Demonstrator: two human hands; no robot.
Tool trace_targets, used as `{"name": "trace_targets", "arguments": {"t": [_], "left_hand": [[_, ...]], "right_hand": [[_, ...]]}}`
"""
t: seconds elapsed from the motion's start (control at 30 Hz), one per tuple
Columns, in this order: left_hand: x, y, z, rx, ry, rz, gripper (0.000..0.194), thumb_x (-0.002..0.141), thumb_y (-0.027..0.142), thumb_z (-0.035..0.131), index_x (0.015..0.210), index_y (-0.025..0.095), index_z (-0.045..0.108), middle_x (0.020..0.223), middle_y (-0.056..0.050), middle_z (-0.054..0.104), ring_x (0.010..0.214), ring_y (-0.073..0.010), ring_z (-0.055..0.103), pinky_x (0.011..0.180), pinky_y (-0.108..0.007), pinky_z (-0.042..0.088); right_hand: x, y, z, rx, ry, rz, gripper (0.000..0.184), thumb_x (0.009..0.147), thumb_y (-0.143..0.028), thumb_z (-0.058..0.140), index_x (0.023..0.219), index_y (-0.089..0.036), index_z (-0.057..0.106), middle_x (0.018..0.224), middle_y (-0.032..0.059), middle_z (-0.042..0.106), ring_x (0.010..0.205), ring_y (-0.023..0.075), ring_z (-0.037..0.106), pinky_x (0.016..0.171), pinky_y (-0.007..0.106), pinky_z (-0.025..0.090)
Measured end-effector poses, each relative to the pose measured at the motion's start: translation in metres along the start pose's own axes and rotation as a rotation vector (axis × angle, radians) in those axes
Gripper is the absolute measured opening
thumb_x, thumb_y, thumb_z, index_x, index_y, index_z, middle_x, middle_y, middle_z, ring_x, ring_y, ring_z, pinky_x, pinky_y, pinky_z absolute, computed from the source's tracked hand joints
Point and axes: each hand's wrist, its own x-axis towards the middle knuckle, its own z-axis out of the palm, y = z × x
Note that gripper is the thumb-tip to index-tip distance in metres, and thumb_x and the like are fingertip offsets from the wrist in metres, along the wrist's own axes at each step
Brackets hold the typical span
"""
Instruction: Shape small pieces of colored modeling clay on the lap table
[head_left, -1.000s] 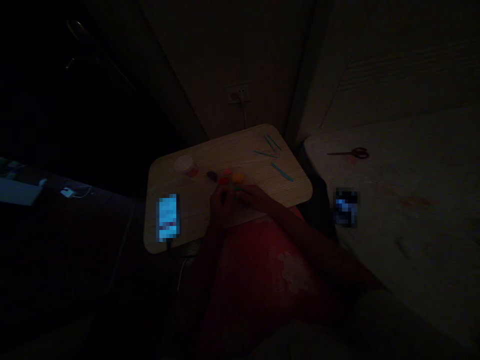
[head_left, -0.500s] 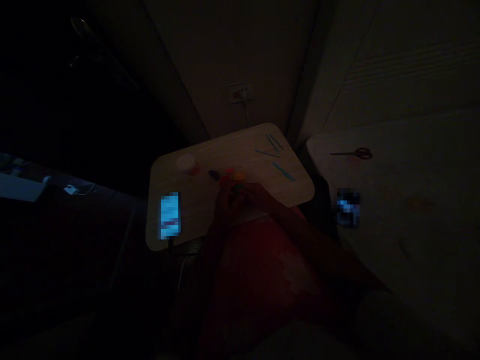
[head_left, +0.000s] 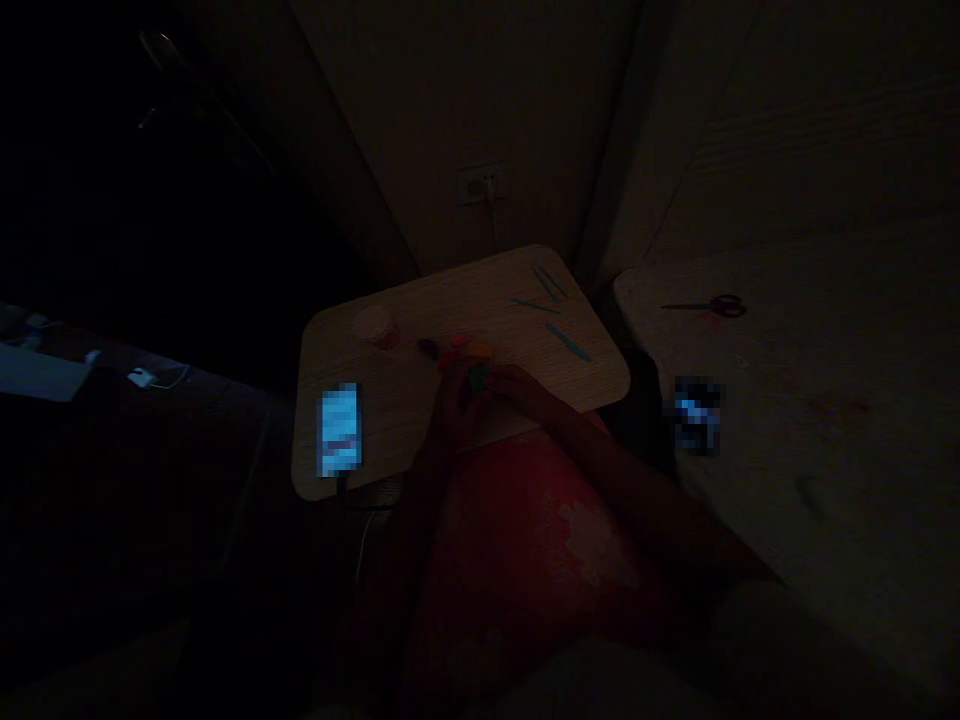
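Near the middle of the frame, the green lump [head_left: 478, 378] sits between the two hands, above the near part of the table [head_left: 397, 400]. The left hand [head_left: 452, 405] curls about it from the left, while the right hand [head_left: 514, 385] meets it with bent fingers from the right — both appear to be grasping it, though the dark hides just how each finger lies. A second ago only a sliver of green showed; now a broad face of it is bared, which suggests it has been turned or the grip eased, with the handling still under way. The orange lump [head_left: 480, 351], red lump [head_left: 446, 359], pink lump [head_left: 460, 340] and purple lump [head_left: 428, 348] lie just above and to the left — apparently unmoved.
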Motion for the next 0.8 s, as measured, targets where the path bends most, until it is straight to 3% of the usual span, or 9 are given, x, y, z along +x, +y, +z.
{"name": "trace_targets", "arguments": {"t": [0.2,0.4,0.8], "left_hand": [[0.0,0.0,-0.001,-0.015,0.04,-0.04,0.045,0.098,0.055,0.06,0.131,0.024,0.06,0.13,-0.014,0.066,0.129,-0.0284,0.06,0.111,-0.049,0.049],[0.001,0.001,-0.002,-0.002,0.048,-0.053,0.043,0.094,0.055,0.065,0.124,0.025,0.066,0.125,-0.012,0.069,0.121,-0.0285,0.064,0.104,-0.046,0.054],[-0.006,-0.003,-0.001,0.154,-0.014,-0.049,0.044,0.104,0.049,0.049,0.136,0.025,0.066,0.139,-0.012,0.068,0.134,-0.0282,0.061,0.116,-0.052,0.047]], "right_hand": [[-0.004,-0.01,0.001,-0.01,-0.036,0.021,0.049,0.074,-0.062,0.082,0.094,-0.018,0.076,0.1,0.0069,0.077,0.09,0.0204,0.068,0.091,0.036,0.056],[-0.005,-0.012,-0.001,-0.07,-0.062,0.011,0.051,0.08,-0.066,0.075,0.089,-0.016,0.072,0.09,0.0046,0.072,0.086,0.0178,0.065,0.084,0.031,0.054],[-0.005,-0.013,-0.004,-0.155,-0.169,-0.054,0.057,0.083,-0.071,0.07,0.097,-0.016,0.075,0.098,0.0058,0.075,0.092,0.0179,0.066,0.094,0.035,0.054]]}}
